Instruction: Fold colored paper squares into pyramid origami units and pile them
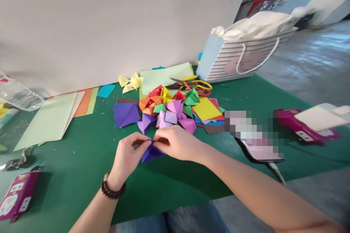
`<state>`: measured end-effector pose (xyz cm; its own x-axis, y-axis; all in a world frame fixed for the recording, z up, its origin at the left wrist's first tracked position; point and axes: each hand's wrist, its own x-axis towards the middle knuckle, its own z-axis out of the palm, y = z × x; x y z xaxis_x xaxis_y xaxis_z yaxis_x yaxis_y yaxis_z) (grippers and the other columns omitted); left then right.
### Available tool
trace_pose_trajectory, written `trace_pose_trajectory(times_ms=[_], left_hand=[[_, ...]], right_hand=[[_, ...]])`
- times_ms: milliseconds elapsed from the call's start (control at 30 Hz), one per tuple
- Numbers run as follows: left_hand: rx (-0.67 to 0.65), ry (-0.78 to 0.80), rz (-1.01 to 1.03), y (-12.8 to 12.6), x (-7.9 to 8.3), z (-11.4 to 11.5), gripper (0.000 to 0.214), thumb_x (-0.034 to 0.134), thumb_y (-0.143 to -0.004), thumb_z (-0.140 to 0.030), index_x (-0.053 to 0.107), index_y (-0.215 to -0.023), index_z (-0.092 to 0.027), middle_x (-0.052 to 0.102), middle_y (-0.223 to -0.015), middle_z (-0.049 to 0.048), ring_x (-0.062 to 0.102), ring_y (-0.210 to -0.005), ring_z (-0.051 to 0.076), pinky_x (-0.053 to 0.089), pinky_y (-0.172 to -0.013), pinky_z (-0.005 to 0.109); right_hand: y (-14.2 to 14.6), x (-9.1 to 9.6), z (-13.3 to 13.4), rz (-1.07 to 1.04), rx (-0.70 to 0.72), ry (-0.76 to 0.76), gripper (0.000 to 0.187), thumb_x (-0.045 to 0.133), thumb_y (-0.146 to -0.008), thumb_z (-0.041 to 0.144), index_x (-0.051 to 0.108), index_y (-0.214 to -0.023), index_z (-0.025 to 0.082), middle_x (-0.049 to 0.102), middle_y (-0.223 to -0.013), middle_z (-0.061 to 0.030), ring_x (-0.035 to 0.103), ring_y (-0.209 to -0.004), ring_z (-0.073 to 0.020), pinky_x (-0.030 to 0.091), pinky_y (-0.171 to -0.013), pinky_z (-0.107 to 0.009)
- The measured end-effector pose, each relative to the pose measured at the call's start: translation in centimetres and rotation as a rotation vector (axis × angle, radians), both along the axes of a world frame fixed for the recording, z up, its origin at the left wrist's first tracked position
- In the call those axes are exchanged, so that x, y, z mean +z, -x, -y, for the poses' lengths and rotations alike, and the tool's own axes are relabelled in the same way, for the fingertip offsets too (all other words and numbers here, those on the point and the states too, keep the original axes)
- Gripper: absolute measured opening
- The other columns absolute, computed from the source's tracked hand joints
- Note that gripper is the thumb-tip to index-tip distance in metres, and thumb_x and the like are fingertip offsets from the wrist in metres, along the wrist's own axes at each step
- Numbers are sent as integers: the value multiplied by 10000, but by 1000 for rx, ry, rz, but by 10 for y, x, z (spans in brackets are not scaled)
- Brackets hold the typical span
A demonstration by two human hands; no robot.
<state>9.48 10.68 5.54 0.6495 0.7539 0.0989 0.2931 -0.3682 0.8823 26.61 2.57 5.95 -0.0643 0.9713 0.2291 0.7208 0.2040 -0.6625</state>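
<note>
both arms reach in over the near edge of the green table. the left arm comes up nearly straight, with dark beads round the wrist. the right arm slants in from the right, long and low, with the back of the hand up. the left hand and the right hand almost touch. each is mostly curled, thumb and finger pinched on the purple paper. that paper is up in the fingers, between the middle of the table and its near edge, just in front of the pile of folded bits.

by the far right corner stands a striped bag with rope handles. it is stuffed with something white and soft that puffs out of the top; i can't tell what it is. at the left side of the table, toward the far edge, a clear tub is tipped over. a bit of red shows through it, but i can't tell if that is inside.
</note>
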Motion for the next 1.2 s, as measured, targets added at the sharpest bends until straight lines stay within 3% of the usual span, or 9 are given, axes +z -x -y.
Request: trace_pose_trajectory(times_ms=[267,433,633,800,900,967,1200], left_hand=[[0,32,-29,2,-3,-4,124,643,-803,-301,694,-783,-189,708,-748,14,659,-688,153,537,-643,227],[22,-43,-9,-1,-1,-2,81,638,-780,-245,676,-834,-197,709,-815,15,676,-739,155,550,-698,240],[-34,-38,-115,1,-9,-1,81,624,-725,-159,602,-795,-192,662,-772,-14,644,-710,138,533,-654,232],[70,-137,-97,2,-8,2,75,618,-756,-158,622,-815,-203,674,-781,-16,642,-689,131,515,-645,229],[99,-107,-41,0,-6,4,94,604,-762,-137,632,-823,-202,685,-798,-9,662,-715,135,532,-670,230],[91,-70,-15,-1,-6,5,122,595,-748,-109,641,-820,-196,690,-813,-1,672,-749,142,542,-690,233],[97,-54,-89,1,-10,4,104,615,-724,-95,656,-749,-187,685,-743,-9,648,-686,140,506,-626,224]], right_hand=[[3,-1,-2,25,21,7,125,621,-865,183,629,-740,177,642,-663,-4,564,-594,-126,332,-555,-247],[3,-5,-4,4,-68,-20,83,628,-867,198,657,-791,187,681,-721,-14,616,-641,-142,382,-585,-250],[12,-14,-3,212,21,-128,116,576,-893,158,662,-815,162,695,-748,-52,650,-724,-188,435,-635,-284],[10,-13,-1,2,-81,-81,90,631,-859,190,659,-944,191,726,-879,-44,666,-741,-167,469,-659,-270],[8,-13,0,-4,-120,-36,28,623,-848,183,648,-837,191,695,-751,-22,633,-648,-156,431,-586,-261],[8,-14,0,34,-109,-42,94,595,-855,163,630,-772,189,660,-683,-11,609,-618,-150,400,-565,-259],[10,-16,-1,92,-71,-64,92,595,-849,125,625,-790,188,655,-709,-1,608,-649,-144,381,-571,-253]])
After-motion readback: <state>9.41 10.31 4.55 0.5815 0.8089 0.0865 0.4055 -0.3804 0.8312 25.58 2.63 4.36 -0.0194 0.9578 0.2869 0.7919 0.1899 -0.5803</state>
